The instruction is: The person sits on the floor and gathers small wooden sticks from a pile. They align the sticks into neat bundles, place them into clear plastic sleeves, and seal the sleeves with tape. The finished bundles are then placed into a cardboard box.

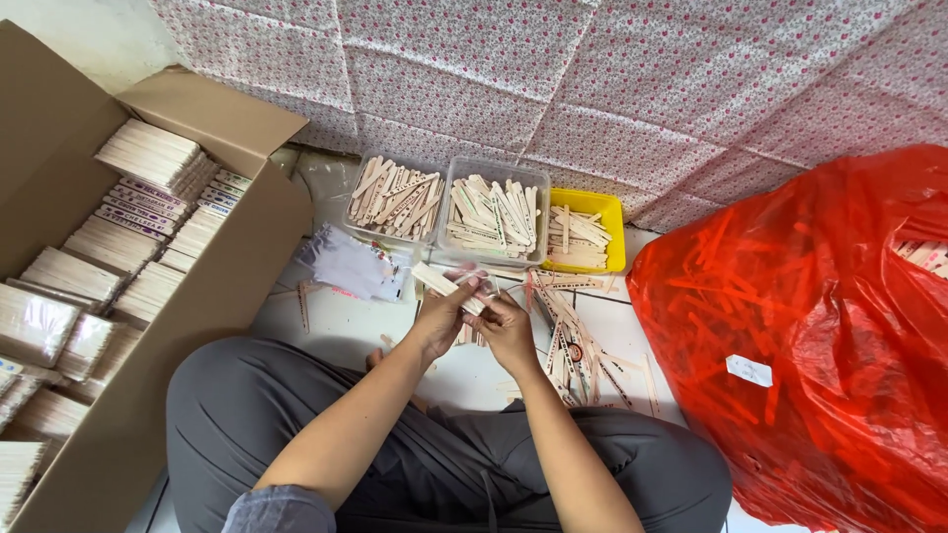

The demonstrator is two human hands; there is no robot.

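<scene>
Overhead: tiled floor (346, 331), floral cloth wall (592, 69), cardboard box (237, 266).

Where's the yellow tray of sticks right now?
In the head view, the yellow tray sits on the floor against the floral cloth wall, right of the two clear tubs and left of the red plastic bag, beyond the hands.

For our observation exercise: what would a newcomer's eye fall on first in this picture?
First, the big red plastic bag of wooden sticks filling the right side. Next, the open cardboard box on the left, packed with wrapped stick bundles. In the middle, the left hand and right hand hold a small bundle of sticks together.
</scene>
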